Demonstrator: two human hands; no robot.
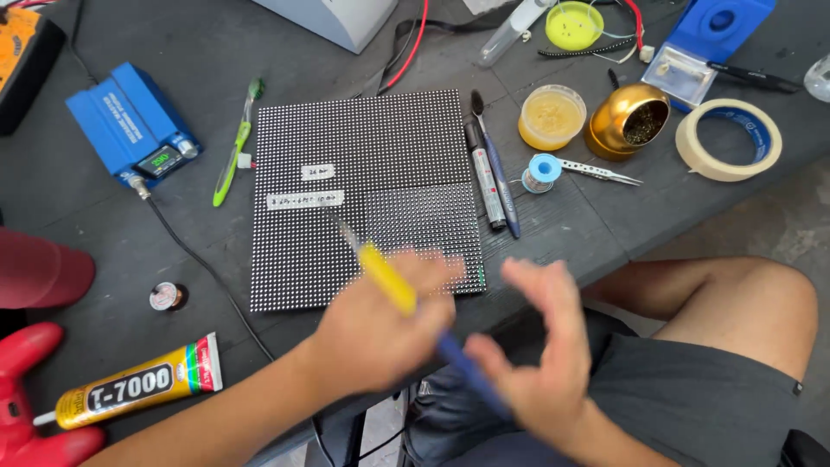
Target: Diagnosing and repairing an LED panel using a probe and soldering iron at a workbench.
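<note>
**Hands meet over the near edge of the dotted panel**

Both hands are blurred with motion at the front of the bench. Left hand (376, 324) comes in from the lower left, forearm slanting up across the bench edge, fingers curled and clenched around a yellow-handled tool (386, 278). Its thin metal tip points up and left over the panel, while its blue rear end runs down and right toward the other hand. Right hand (540, 346) sits just beside it, off the bench edge above the lap, palm turned inward and fingers spread loosely; whether it touches the blue end is too blurred to tell.

Under the tool's tip lies the black LED panel (367, 195), flat and square to the bench front, with two small white labels on its face. Its near right corner is just beside the left hand's fingers.

Right of the panel lie a marker (485, 177) and a dark toothbrush (497, 173), side by side and parallel to its edge. A green toothbrush (235, 147) lies along the left edge. Farther left stands a blue power unit (130, 121), and a yellow glue tube (138, 385) lies near the front left. A tape roll (731, 138) rests at the far right, near the bench (104, 251) edge.
</note>
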